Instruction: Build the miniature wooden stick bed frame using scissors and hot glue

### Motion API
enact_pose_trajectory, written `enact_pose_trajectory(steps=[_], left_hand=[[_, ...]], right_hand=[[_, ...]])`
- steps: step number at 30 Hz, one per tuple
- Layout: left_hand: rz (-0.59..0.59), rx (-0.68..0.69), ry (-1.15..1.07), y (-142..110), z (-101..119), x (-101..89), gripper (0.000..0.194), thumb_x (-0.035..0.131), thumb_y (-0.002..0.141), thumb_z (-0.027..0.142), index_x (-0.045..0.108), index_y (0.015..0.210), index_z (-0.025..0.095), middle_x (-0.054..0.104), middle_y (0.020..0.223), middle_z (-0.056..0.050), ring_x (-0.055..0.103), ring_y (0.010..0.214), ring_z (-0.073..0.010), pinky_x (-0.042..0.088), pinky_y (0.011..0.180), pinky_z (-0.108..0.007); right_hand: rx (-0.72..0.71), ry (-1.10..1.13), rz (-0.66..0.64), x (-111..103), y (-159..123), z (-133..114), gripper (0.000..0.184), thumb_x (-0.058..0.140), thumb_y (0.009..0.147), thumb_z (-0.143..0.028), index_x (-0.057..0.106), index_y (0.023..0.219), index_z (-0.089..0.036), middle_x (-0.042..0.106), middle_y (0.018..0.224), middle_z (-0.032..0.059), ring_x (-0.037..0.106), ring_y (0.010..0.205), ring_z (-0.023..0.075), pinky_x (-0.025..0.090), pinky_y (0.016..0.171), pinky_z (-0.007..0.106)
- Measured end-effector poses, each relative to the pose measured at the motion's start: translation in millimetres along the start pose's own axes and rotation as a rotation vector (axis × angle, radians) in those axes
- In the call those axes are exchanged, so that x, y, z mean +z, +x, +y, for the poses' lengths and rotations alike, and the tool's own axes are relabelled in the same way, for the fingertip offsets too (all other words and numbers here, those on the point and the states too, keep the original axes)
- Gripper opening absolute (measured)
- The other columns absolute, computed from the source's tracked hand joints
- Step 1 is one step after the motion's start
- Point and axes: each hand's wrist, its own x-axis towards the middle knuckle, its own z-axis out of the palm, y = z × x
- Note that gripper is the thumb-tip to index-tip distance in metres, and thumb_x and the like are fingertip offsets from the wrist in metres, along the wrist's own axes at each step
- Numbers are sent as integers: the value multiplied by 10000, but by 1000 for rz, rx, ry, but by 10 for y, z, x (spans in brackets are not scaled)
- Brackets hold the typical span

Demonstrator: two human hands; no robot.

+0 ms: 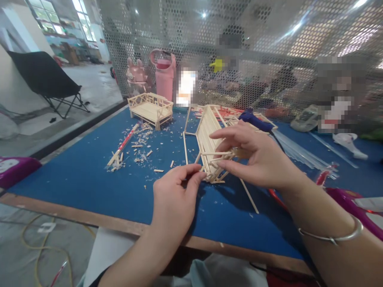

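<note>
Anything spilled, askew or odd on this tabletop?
Stick scraps lie scattered across the blue tabletop, between the upright stick bench and the left hand, looking like loose litter. The held stick model appears tipped, unlike that bench. No damage is clear.

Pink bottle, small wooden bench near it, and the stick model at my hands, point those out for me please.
Pink bottle [164, 81]: head view, front of its body.
Small wooden bench [149, 111]: head view, its seat.
Stick model [206, 133]: head view, its slatted panel.
</note>
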Motion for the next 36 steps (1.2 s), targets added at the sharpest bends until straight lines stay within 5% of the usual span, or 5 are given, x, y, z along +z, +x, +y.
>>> enact_pose_trajectory(steps=[11,19,23,32,36], left_hand=[[43,121,117,-26,19,93,139,600,813,195,711,893,221,732,862,-6,674,780,-153,536,724,-254],[29,3,-90,-105,29,-17,87,606,800,207,683,831,233,712,778,20,660,682,-131,547,664,-244],[-25,-183,-480,-194,95,-58,48,625,767,214,586,796,210,673,696,38,652,632,-109,538,557,-189],[-300,38,-204,-242,87,-219,33,592,773,164,589,763,195,654,714,29,616,640,-79,502,593,-152],[-119,188,-68,165,214,-452,96,591,770,225,607,852,177,662,791,-11,620,690,-106,494,567,-163]], right_hand=[[-25,103,13,21,-29,36,313,621,733,-194,597,1042,-233,611,1058,38,641,779,143,548,729,316],[-38,8,182,-149,-145,-76,543,646,663,-227,482,1175,-307,498,1258,31,440,1197,257,331,1045,433],[223,3,648,23,-463,-433,41,593,761,-275,586,801,-270,586,788,1,569,726,176,495,711,337],[594,708,584,845,-746,-569,88,688,703,-303,711,712,-218,682,798,33,635,715,152,534,639,271],[718,828,619,774,-738,-500,193,687,713,-390,689,766,-205,677,717,26,602,588,118,508,542,242]])
